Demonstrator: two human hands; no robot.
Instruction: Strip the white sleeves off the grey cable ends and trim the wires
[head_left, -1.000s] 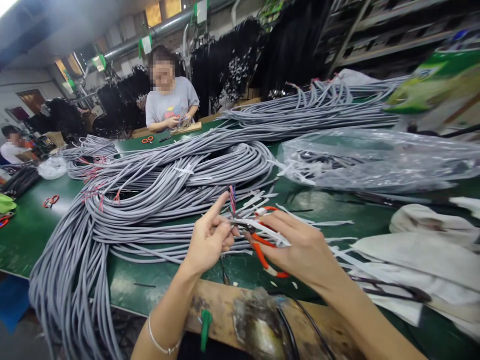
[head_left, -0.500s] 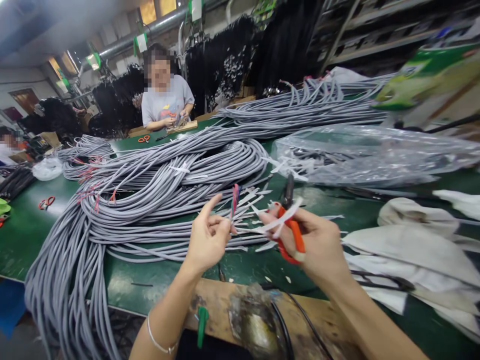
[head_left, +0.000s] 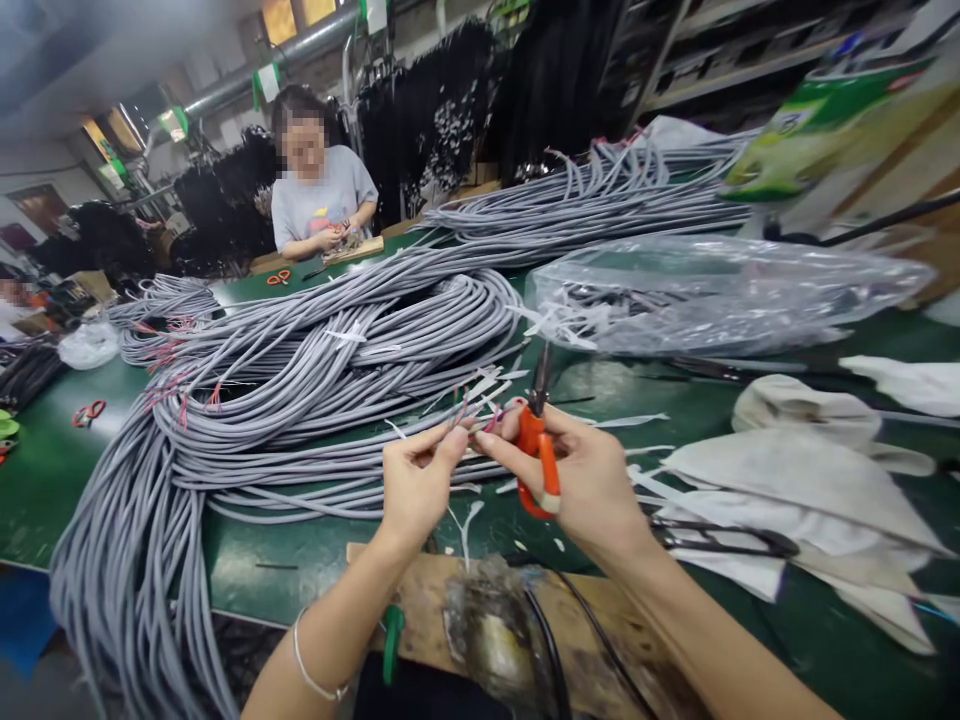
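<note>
Left fingers (head_left: 452, 446) pinch wires (head_left: 492, 421); right fingers (head_left: 506, 453) hold scissors (head_left: 550, 478)

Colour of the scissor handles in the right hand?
The scissor handles are orange, with a pale patch near the bottom; head view shows it best.

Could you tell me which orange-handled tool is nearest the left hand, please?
The snips in the right hand; the other pairs lie much farther left.

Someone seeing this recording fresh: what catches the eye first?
Probably the mass of gray cables sweeping across the green table and over its near edge at left. Next, the orange-handled scissors in the right hand, near the center, beside the left hand and thin pink wires.
</note>
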